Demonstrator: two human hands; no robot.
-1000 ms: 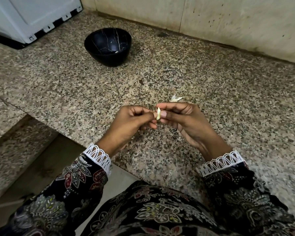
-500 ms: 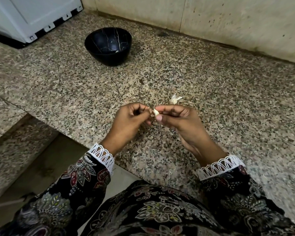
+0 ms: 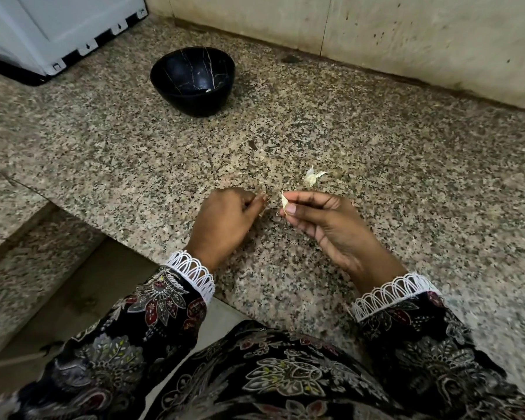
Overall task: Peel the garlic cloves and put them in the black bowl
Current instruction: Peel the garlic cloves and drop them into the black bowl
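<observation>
The black bowl (image 3: pixel 194 103) stands on the granite counter at the far left, with a small pale bit at its bottom. Well in front of it, my right hand (image 3: pixel 325 228) pinches a pale garlic clove (image 3: pixel 284 200) between thumb and forefinger, pointed end up. A short gap away, my left hand (image 3: pixel 225 221) is curled, fingertips pressed together. A pale sliver that looks like garlic skin (image 3: pixel 261 213) shows just under those fingertips; the rest of what it holds is hidden.
A small heap of loose garlic skin (image 3: pixel 313 177) lies on the counter just beyond my right hand. A white appliance (image 3: pixel 58 28) stands at the back left and a tiled wall (image 3: pixel 376 34) runs along the back. The counter edge (image 3: pixel 128 237) drops away at the lower left.
The hands, joined on the clove before, have pulled apart. The left hand moved left and down with curled fingers; the right hand keeps the clove.
</observation>
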